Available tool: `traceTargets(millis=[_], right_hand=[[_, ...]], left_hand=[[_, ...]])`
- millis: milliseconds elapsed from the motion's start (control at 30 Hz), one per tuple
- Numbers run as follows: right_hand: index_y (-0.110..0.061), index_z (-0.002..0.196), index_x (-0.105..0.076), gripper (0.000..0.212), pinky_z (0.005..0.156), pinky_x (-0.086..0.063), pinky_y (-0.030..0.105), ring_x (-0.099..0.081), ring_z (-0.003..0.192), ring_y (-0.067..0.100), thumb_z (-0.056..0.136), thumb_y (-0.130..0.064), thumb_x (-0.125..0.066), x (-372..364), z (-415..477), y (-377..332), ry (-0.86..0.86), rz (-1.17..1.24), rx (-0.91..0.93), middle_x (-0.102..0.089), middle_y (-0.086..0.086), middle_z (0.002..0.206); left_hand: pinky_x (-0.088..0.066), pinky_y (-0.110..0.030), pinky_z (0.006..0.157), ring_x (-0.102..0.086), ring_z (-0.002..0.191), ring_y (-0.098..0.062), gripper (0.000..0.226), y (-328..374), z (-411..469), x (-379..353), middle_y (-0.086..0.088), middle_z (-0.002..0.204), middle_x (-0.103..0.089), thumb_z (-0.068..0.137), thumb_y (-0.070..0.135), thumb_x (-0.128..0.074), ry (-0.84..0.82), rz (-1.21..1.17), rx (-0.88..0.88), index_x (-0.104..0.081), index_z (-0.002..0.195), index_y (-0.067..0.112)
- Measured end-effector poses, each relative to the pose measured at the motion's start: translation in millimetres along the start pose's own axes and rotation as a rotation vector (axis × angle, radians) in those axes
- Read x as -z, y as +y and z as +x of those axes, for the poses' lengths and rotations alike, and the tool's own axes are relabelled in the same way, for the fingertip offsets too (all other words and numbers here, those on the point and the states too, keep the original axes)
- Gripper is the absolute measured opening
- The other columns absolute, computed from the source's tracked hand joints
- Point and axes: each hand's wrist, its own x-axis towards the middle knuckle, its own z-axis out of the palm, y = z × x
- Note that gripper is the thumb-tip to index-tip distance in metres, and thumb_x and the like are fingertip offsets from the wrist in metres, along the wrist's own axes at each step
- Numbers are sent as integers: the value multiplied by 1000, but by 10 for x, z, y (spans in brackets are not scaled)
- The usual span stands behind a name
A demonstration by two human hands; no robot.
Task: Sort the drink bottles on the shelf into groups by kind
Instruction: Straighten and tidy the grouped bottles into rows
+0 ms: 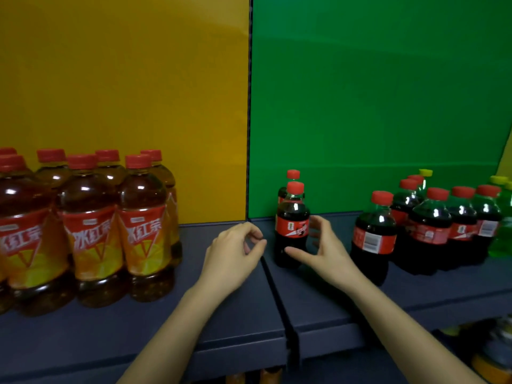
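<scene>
On the dark blue shelf (pixel 155 322) a cluster of iced tea bottles (pixel 91 239) with red caps stands at the left, before the yellow back panel. A small cola bottle (pixel 291 225) stands near the shelf's middle seam, with a second cola bottle (pixel 293 175) right behind it. My right hand (pixel 321 250) is open around the front cola bottle's right side, thumb under its lower front, fingers beside the label; whether they touch it is unclear. My left hand (pixel 235 253) hovers just left of it, fingers curled and apart, holding nothing. More cola bottles (pixel 426 225) stand grouped at the right.
Green drink bottles (pixel 502 231) with yellow caps stand at the far right behind the colas. A green back panel (pixel 374 106) rises behind the right half of the shelf. A lower shelf with more goods (pixel 493 353) shows at the bottom right.
</scene>
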Motion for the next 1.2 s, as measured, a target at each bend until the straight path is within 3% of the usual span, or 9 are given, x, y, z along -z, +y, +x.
traceTargets(millis=[100, 333, 567, 733, 900, 1067, 1200], right_hand=[[-18, 136, -28, 80, 102, -36, 26, -47, 118, 8, 73, -33, -76, -16, 122, 94, -89, 69, 51, -49, -7, 127], [-16, 132, -33, 69, 91, -35, 20, -48, 116, 10, 76, -27, -73, 33, 183, 280, -55, 155, 109, -52, -2, 126], [-13, 134, -32, 69, 93, -32, 18, -45, 117, 10, 78, -18, -72, 94, 192, 403, 43, 206, 85, -49, 2, 129], [-13, 134, -33, 69, 98, -34, 21, -46, 119, 12, 77, -15, -72, 120, 217, 461, 91, 225, 58, -49, 3, 130], [-12, 134, -34, 68, 98, -32, 19, -45, 119, 12, 78, -14, -72, 129, 203, 457, 108, 245, 64, -49, 3, 130], [-10, 134, -34, 67, 93, -31, 18, -44, 115, 11, 78, -12, -71, 146, 220, 424, 138, 262, 51, -49, 5, 128], [-11, 136, -31, 69, 98, -34, 24, -46, 121, 16, 79, -12, -70, 144, 248, 424, 115, 289, 7, -48, 6, 132]], left_hand=[[-51, -35, 76, -55, 75, -6, 9, 58, 208, -200, 19, 80, -56, 85, 31, -60, 4, 15, 59, -53, 91, 30], [-45, -30, 82, -51, 86, -13, 39, 114, 594, -620, -2, 109, -56, 86, 23, -63, 19, -103, 247, -49, 120, 9], [-42, -37, 101, -47, 121, -24, 71, 143, 970, -935, -11, 138, -44, 79, 8, -70, -140, -335, 369, -30, 138, 5], [-41, -34, 101, -49, 114, -16, 65, 135, 1037, -1067, -9, 130, -52, 76, 1, -70, -165, -516, 408, -39, 132, 8], [-49, -17, 75, -59, 97, -14, 53, 11, 1004, -994, -10, 117, -61, 73, 3, -74, -150, -496, 393, -49, 120, 3], [-50, -25, 86, -61, 102, -17, 58, -16, 826, -790, -8, 116, -62, 70, 6, -78, -172, -468, 363, -49, 121, 4], [-48, -20, 82, -60, 99, -12, 62, -2, 618, -669, 0, 111, -62, 67, 19, -82, -127, -367, 337, -50, 120, 10]])
